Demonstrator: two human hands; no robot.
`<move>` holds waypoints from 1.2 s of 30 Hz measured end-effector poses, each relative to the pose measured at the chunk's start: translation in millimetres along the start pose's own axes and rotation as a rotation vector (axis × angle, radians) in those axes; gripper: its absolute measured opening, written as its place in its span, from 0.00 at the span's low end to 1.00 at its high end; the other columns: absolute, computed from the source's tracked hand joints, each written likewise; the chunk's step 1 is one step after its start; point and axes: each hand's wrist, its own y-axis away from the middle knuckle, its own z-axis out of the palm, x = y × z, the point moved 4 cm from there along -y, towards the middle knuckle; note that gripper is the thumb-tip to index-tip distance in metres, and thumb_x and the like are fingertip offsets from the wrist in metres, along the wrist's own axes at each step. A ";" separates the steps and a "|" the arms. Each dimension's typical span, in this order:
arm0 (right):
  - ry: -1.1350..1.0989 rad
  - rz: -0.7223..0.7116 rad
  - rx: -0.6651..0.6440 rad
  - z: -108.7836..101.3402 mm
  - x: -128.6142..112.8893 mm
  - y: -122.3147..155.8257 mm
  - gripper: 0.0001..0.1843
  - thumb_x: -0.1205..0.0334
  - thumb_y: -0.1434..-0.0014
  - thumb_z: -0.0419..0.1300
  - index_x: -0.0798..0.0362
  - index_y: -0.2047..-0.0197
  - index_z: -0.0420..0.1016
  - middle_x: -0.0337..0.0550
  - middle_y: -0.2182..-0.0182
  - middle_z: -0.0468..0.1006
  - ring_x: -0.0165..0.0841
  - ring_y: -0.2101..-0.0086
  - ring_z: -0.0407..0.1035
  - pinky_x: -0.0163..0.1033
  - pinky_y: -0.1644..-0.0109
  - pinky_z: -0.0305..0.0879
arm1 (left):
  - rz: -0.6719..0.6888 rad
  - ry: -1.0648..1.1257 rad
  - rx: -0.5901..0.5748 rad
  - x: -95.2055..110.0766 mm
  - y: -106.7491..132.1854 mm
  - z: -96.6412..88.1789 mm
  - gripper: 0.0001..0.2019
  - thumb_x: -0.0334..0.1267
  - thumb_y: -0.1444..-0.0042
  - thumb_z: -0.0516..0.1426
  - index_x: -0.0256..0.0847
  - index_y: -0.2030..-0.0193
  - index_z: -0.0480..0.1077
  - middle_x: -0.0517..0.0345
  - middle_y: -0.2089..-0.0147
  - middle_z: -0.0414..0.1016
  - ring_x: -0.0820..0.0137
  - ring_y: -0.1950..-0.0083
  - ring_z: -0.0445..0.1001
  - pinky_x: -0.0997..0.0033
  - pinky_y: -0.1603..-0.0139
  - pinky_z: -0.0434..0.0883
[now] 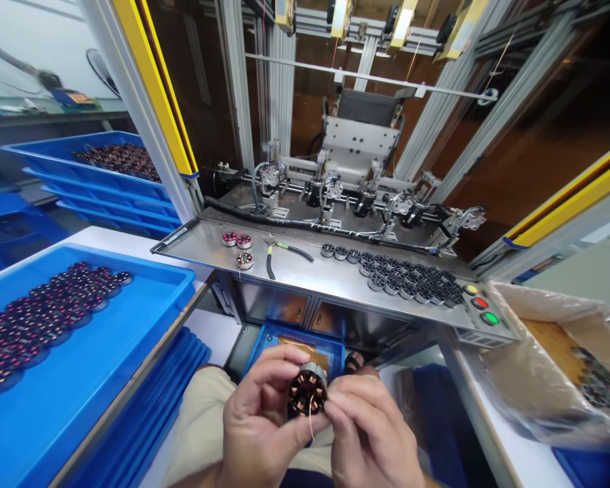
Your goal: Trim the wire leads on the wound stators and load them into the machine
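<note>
My left hand [261,413] holds a copper-wound motor stator [305,392] over my lap, thumb below and fingers around its left and upper side. Its wound face is turned toward me. A loose copper wire end [311,420] hangs from its front. My right hand [369,423] is closed, its thumb and fingertips pinching at the stator's right edge; whether a wire is also between them is hidden. On the metal bench ahead stand two stators with red windings [236,239] and one copper-wound stator [245,260]. Beside them lie wire cutters [285,254] with spread yellow-green and black handles.
Many black stator cores [411,278] stand grouped on the bench, near coloured push buttons [480,303]. Behind is a winding machine [360,149]. A blue tray [147,271] of wound stators is at left, stacked blue crates [106,183] beyond, a plastic-lined box [533,305] at right.
</note>
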 end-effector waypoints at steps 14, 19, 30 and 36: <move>-0.246 0.118 -0.174 -3.7 17.2 -8.2 0.08 0.77 0.39 0.54 0.57 0.64 0.72 0.42 0.73 0.71 0.30 0.70 0.68 0.35 0.68 0.67 | -0.364 0.027 -0.362 -15.8 -2.6 -8.5 0.29 0.47 0.51 0.69 0.49 0.41 0.70 0.54 0.55 0.79 0.68 0.57 0.78 0.76 0.56 0.75; -0.146 0.060 -0.306 -12.0 16.9 -17.8 0.08 0.77 0.39 0.56 0.57 0.63 0.72 0.43 0.73 0.73 0.30 0.71 0.69 0.35 0.69 0.67 | -0.463 0.020 -0.470 -10.0 -5.8 -14.4 0.13 0.41 0.40 0.62 0.46 0.48 0.76 0.57 0.66 0.80 0.71 0.67 0.78 0.75 0.64 0.75; -0.138 0.087 -0.383 -14.6 10.2 -31.0 0.08 0.77 0.39 0.56 0.57 0.64 0.73 0.42 0.73 0.73 0.29 0.72 0.68 0.34 0.69 0.66 | -0.349 0.033 -0.502 -5.6 -8.0 -21.3 0.11 0.34 0.39 0.60 0.52 0.54 0.79 0.52 0.42 0.73 0.69 0.61 0.80 0.70 0.58 0.77; -0.165 0.081 -0.461 -14.0 5.2 -33.0 0.08 0.76 0.38 0.55 0.57 0.64 0.73 0.43 0.73 0.74 0.29 0.71 0.69 0.34 0.70 0.67 | -0.109 -0.135 -0.616 16.1 -8.1 -25.8 0.08 0.32 0.42 0.62 0.49 0.58 0.80 0.51 0.44 0.74 0.61 0.45 0.75 0.63 0.42 0.71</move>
